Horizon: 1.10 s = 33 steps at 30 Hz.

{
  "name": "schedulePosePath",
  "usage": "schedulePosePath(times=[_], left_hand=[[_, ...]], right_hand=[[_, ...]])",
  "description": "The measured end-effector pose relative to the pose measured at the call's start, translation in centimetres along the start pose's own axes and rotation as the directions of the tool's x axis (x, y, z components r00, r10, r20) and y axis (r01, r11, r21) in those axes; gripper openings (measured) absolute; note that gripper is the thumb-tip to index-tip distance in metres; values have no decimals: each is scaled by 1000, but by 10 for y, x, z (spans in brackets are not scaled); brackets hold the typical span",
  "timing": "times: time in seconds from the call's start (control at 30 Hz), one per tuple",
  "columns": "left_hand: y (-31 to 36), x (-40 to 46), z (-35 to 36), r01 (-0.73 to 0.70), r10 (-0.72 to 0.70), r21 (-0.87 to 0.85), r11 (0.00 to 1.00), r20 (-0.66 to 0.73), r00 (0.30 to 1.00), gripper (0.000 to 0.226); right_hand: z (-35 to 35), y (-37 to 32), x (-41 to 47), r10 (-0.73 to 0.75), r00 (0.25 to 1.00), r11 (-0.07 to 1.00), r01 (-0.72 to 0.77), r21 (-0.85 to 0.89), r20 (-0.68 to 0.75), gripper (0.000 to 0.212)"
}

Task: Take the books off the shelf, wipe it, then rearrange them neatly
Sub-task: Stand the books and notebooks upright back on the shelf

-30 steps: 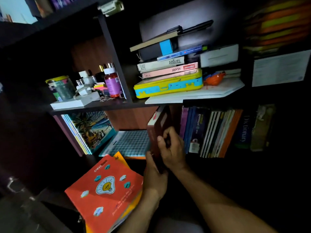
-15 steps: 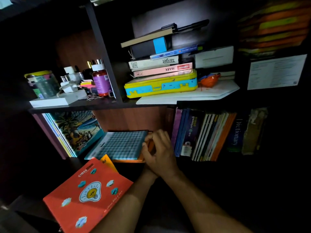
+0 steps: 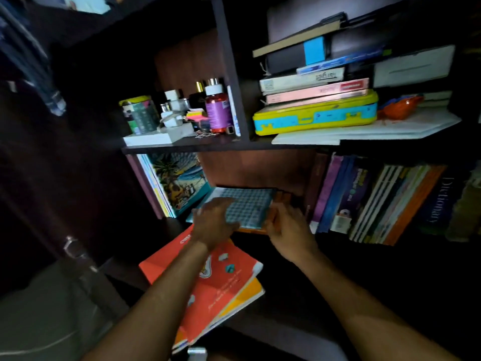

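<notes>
A blue checkered book (image 3: 250, 208) lies flat on the lower shelf (image 3: 260, 148), on top of an orange book (image 3: 253, 231). My left hand (image 3: 212, 222) lies on the checkered book's left part, fingers spread over the cover. My right hand (image 3: 285, 227) grips the right edge of this flat pile. A row of upright books (image 3: 377, 201) stands to the right, ending in a dark dictionary (image 3: 440, 201). More upright books (image 3: 174, 186) lean at the left end of the lower shelf. An orange book with a bulb drawing (image 3: 218, 280) lies below on a yellow one.
The upper shelf holds a stack of books on a yellow and blue case (image 3: 315, 117), white sheets (image 3: 364, 131), an orange object (image 3: 400, 108), and left of the divider a purple bottle (image 3: 217, 110), a jar (image 3: 139, 114) and small items. The surroundings are dark.
The dark red book I held a second ago is out of my hands. My left hand has come up onto the checkered book, and my right hand stays at the flat pile's right edge.
</notes>
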<state>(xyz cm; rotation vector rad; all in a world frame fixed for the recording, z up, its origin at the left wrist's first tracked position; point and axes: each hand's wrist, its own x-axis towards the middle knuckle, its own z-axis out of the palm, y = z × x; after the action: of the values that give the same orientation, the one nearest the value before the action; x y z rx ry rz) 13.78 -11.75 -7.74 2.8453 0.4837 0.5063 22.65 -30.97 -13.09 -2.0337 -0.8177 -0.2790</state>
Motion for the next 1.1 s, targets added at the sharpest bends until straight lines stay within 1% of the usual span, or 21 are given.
schedulePosePath(times=[0.03,0.07,0.1,0.13,0.2,0.23,0.3,0.37,0.47,0.5,0.6,0.63,0.67,0.7,0.73,0.77,0.83,0.9,1.0,1.03,1.1], left_hand=[[-18,-1,-2,135,-138,87,987,33,990,81],[-35,-7,-4,273,-285,129,953,91,954,89],[-49,-14,-2,390,-409,142,910,148,901,90],[-54,-22,2,437,-461,156,886,175,870,88],[-51,-33,10,398,-427,177,900,179,886,84],[-45,-34,11,373,-403,187,909,167,900,83],[-38,-34,12,357,-392,199,913,186,901,84],[-33,-33,14,365,-406,215,906,201,891,85],[-17,-37,19,351,-398,241,905,188,898,83],[-11,-39,19,331,-388,261,907,215,896,80],[6,-34,13,202,-314,326,923,338,887,71],[8,-30,8,176,-286,334,926,316,905,70],[6,-25,2,146,-236,337,930,244,941,68],[-1,-17,2,101,-154,313,944,148,977,65],[-9,-13,5,38,-67,284,958,93,993,66],[-16,-7,10,-24,-4,246,969,112,994,70],[-19,1,25,-122,88,157,980,206,974,75],[-19,13,39,-209,178,156,965,195,965,76],[-21,33,44,-292,262,171,941,179,948,79],[-22,37,44,-304,273,169,938,182,945,82],[-25,42,44,-345,316,200,917,165,934,84]], right_hand=[[5,2,-1,10,997,998,-5,-63,71,47],[10,4,-3,18,988,994,-1,-114,155,54],[15,5,-5,26,972,985,15,-174,234,63],[18,7,-6,35,959,970,35,-242,281,70],[25,9,-5,43,958,955,45,-294,283,72],[26,10,-3,45,962,956,37,-291,270,70],[29,11,1,52,963,963,22,-268,265,68],[28,10,3,41,965,977,16,-212,261,62],[20,12,5,27,974,997,-9,-79,224,54],[18,11,5,12,977,1000,-7,-25,212,52],[10,6,5,-10,979,995,-11,103,203,52],[7,6,6,-10,980,991,-17,135,201,52],[6,8,5,4,981,985,-38,169,196,52],[4,10,7,21,980,977,-62,206,196,51],[4,12,7,44,978,962,-97,257,205,51],[3,12,8,64,975,933,-134,333,212,53],[0,10,9,103,965,833,-215,510,240,56],[-3,3,9,100,959,737,-250,628,264,55],[-4,-1,10,47,954,665,-252,703,297,57],[-1,0,10,31,948,660,-257,707,316,59],[6,3,10,22,937,692,-266,671,349,62]])
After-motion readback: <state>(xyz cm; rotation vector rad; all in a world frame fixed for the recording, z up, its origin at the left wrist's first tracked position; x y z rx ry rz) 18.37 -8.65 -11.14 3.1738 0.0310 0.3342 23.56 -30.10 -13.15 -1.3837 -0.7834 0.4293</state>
